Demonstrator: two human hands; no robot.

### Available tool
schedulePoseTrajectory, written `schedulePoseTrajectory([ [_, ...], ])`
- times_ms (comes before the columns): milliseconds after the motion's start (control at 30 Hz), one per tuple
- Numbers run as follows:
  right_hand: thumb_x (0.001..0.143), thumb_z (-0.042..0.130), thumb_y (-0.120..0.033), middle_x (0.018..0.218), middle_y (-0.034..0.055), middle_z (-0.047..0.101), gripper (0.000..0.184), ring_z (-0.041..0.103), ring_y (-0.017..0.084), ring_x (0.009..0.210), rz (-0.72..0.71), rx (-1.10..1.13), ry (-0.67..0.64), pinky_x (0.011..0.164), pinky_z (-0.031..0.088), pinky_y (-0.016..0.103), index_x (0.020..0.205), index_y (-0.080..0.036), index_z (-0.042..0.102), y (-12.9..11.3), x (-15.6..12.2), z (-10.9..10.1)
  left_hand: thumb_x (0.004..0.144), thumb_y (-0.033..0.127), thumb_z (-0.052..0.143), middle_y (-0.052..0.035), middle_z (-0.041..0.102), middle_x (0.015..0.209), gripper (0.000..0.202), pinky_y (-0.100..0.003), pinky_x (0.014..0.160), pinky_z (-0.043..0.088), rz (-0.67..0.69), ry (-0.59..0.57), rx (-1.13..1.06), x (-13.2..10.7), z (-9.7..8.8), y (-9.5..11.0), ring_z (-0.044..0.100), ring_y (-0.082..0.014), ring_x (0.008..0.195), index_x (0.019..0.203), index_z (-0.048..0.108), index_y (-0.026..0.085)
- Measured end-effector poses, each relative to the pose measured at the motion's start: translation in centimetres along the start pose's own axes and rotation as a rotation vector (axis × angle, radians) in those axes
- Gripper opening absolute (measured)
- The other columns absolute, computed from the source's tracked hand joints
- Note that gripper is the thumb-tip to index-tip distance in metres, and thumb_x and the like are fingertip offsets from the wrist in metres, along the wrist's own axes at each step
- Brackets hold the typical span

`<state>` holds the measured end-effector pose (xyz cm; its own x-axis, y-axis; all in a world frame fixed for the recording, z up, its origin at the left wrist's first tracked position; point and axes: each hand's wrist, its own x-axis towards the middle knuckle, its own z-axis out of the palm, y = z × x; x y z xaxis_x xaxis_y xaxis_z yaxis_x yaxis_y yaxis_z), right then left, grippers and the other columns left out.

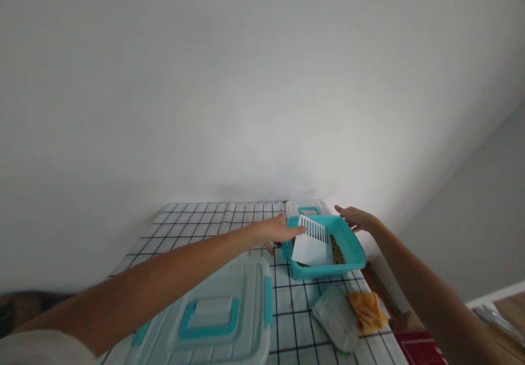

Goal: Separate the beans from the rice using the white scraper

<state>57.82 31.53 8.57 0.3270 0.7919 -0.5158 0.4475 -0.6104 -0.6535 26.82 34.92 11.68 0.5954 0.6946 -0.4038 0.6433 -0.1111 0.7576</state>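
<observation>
A teal plastic bin stands at the right of the table, with brown pellets inside. A white slotted scoop lies tilted on the pellets. My left hand is at the bin's left rim, its thumb reaching over towards the scoop and its other fingers apart outside the wall. At the far right rim, my right hand has its fingers spread; whether it touches the rim cannot be told. Neither hand visibly grips anything.
A pale lidded box with a teal handle sits front left. Behind the bin is a clear lid with a teal handle. A grey cloth and a yellow cloth lie near the right edge. A wall rises behind.
</observation>
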Motion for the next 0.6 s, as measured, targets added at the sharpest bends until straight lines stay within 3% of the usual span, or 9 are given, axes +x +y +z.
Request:
schedulePoseTrajectory([
  [67,0.084,0.040,-0.066,0.092,0.0134,0.065,0.061,0.064,0.021,0.074,-0.026,-0.019,-0.008,0.062,0.053,0.037,0.098,-0.011,0.060,0.2,-1.4,0.0,0.057,0.081,0.053,-0.0141,0.069,0.098,0.072,-0.039,0.056,0.052,-0.045,-0.096,-0.111,-0.3,0.1,-0.6,0.066,-0.0296,0.076,0.100,0.058,0.023],
  [133,0.077,0.042,-0.073,0.089,0.0128,0.067,0.063,0.065,0.022,0.070,-0.096,-0.022,-0.049,0.055,0.053,0.035,0.092,-0.015,0.062,1.2,-3.3,0.5,0.060,0.077,0.055,-0.0110,0.070,0.089,0.064,-0.038,0.059,0.053,-0.063,-0.164,-0.226,-0.5,0.4,-1.1,0.066,-0.0260,0.073,0.092,0.061,0.022],
  [233,0.072,0.060,-0.064,0.085,0.0095,0.069,0.048,0.065,0.022,0.072,-0.214,-0.027,-0.002,0.055,0.052,0.030,0.094,-0.021,0.059,3.1,-5.4,1.7,0.064,0.062,0.067,-0.0075,0.068,0.078,0.050,-0.036,0.062,0.054,-0.063,-0.194,-0.380,-0.3,0.9,-1.4,0.063,-0.0193,0.064,0.088,0.061,0.018],
  [333,0.071,0.067,-0.051,0.083,0.0105,0.068,0.039,0.064,0.023,0.073,-0.297,-0.020,0.092,0.058,0.052,0.029,0.093,-0.021,0.056,3.1,-6.2,2.4,0.063,0.050,0.074,-0.0079,0.067,0.086,0.049,-0.033,0.062,0.055,-0.043,-0.100,-0.479,0.0,0.6,-1.1,0.061,-0.0157,0.065,0.095,0.058,0.017],
  [400,0.073,0.065,-0.048,0.086,0.0105,0.068,0.037,0.064,0.023,0.075,-0.334,-0.003,0.140,0.058,0.051,0.029,0.095,-0.020,0.056,1.5,-6.7,2.3,0.063,0.050,0.074,-0.0102,0.066,0.097,0.054,-0.031,0.062,0.054,-0.009,-0.028,-0.509,-0.2,-0.7,-0.7,0.062,-0.0155,0.070,0.102,0.055,0.017],
  [500,0.080,0.058,-0.051,0.088,0.0086,0.067,0.038,0.063,0.020,0.073,-0.385,0.038,0.128,0.054,0.050,0.026,0.101,-0.020,0.055,-2.6,-7.5,2.6,0.064,0.053,0.072,-0.0110,0.066,0.102,0.057,-0.030,0.065,0.054,0.052,0.022,-0.492,-1.4,-4.6,-0.7,0.063,-0.0160,0.076,0.104,0.056,0.017],
  [600,0.083,0.056,-0.048,0.087,0.0070,0.066,0.036,0.062,0.017,0.068,-0.420,0.081,0.075,0.050,0.048,0.024,0.104,-0.019,0.055,-6.7,-7.5,5.2,0.064,0.052,0.073,-0.0113,0.067,0.105,0.058,-0.028,0.065,0.052,0.078,0.072,-0.409,-2.9,-9.2,-2.1,0.063,-0.0184,0.082,0.108,0.057,0.018],
])
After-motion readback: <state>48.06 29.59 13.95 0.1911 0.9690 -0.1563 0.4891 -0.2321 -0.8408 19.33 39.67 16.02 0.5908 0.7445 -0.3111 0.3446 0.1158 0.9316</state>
